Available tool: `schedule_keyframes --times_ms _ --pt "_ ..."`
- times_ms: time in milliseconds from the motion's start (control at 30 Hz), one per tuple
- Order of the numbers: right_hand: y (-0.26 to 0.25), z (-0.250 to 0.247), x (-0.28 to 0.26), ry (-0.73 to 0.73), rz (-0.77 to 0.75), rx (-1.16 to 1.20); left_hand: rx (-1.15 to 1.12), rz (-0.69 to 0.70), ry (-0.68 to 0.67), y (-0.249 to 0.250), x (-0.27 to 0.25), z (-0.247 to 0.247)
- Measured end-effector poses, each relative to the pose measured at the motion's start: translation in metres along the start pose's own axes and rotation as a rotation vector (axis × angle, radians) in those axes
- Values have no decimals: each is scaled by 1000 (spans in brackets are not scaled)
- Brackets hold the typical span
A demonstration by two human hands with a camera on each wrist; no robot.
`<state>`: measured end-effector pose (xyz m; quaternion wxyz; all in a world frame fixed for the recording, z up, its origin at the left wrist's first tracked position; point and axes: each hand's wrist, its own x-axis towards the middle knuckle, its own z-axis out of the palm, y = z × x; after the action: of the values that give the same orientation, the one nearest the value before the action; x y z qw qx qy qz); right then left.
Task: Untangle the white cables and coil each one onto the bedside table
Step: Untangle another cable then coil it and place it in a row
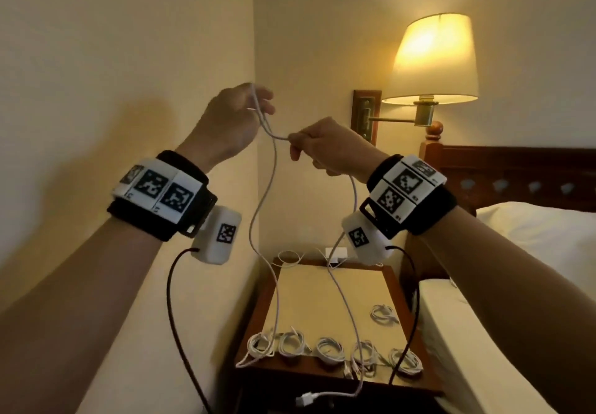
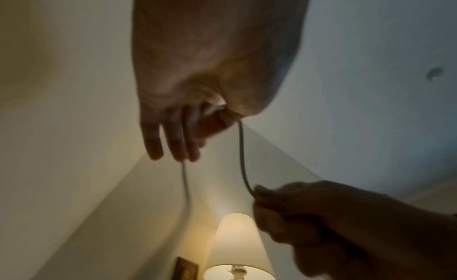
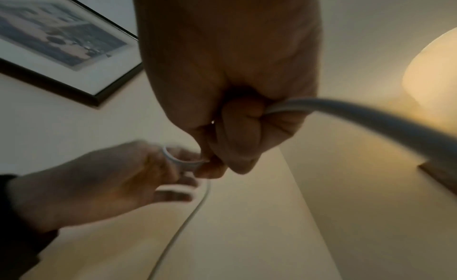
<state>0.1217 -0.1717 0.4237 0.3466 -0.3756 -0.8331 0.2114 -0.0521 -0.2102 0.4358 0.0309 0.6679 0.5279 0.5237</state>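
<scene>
I hold one white cable (image 1: 274, 168) up in the air with both hands, above the bedside table (image 1: 306, 291). My left hand (image 1: 258, 103) is highest, with the cable looped over its fingers and pinched under the thumb. My right hand (image 1: 295, 142) is just right of it and lower, fist curled round the same cable (image 3: 371, 116), thumb and forefinger pinching it. Two strands hang down from the hands to the table; a white plug (image 1: 304, 400) dangles past its front edge. In the left wrist view the cable (image 2: 243, 167) runs from my left thumb to my right hand (image 2: 321, 215).
Several coiled white cables (image 1: 329, 349) lie in a row along the table's front edge, one more coil (image 1: 383, 313) at the right. Loose cable (image 1: 290, 258) lies at the back. A lit wall lamp (image 1: 435, 58) hangs above. A bed (image 1: 516, 236) with wooden headboard stands right.
</scene>
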Motion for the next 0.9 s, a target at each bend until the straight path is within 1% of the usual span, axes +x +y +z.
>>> schedule_keyframes --times_ms 33,67,133,167,200,233,267,300,333,367,400,433,467,500,533,567,600,667,700,833,900 --pt "7 -1 -6 -16 41 -5 48 -32 94 -8 -10 0" --pt "15 -3 -12 -23 81 1 133 -91 116 -19 -20 0" --pt "32 -4 -25 -44 150 2 341 -226 12 -30 -46 9" --pt "40 -3 -31 -69 174 -11 414 -244 28 -31 -58 17" --pt "47 -1 -37 -107 190 -31 447 -217 116 -31 -67 26" --pt "54 2 -41 -150 196 -49 441 -147 221 -30 -76 36" --pt "61 5 -45 -193 200 -60 387 -54 287 -28 -81 47" --pt "66 7 -48 -230 206 -60 281 16 267 -27 -83 58" --pt "71 9 -50 -257 213 -52 163 53 154 -27 -84 69" --pt "74 9 -51 -271 214 -40 77 59 -10 -26 -84 80" --pt "77 9 -52 -274 210 -25 37 59 -171 -28 -83 91" --pt "79 6 -53 -268 200 -8 34 68 -293 -29 -84 103" --pt "82 3 -55 -256 190 14 46 117 -345 -31 -86 114" --pt "86 -1 -56 -241 183 42 64 187 -331 -32 -88 122" --pt "90 -5 -59 -228 182 83 71 261 -254 -35 -88 127" --pt "96 -9 -63 -213 187 136 69 308 -153 -39 -88 131" --pt "103 -12 -68 -195 195 195 73 311 -46 -43 -86 133" --pt "122 -18 -83 -151 216 302 96 257 128 -56 -78 130" --pt "134 -19 -91 -137 234 342 122 216 172 -65 -75 125" --pt "178 -23 -129 -115 307 413 219 -2 266 -100 -71 109" --pt "193 -25 -143 -116 327 391 222 -97 287 -113 -77 105"
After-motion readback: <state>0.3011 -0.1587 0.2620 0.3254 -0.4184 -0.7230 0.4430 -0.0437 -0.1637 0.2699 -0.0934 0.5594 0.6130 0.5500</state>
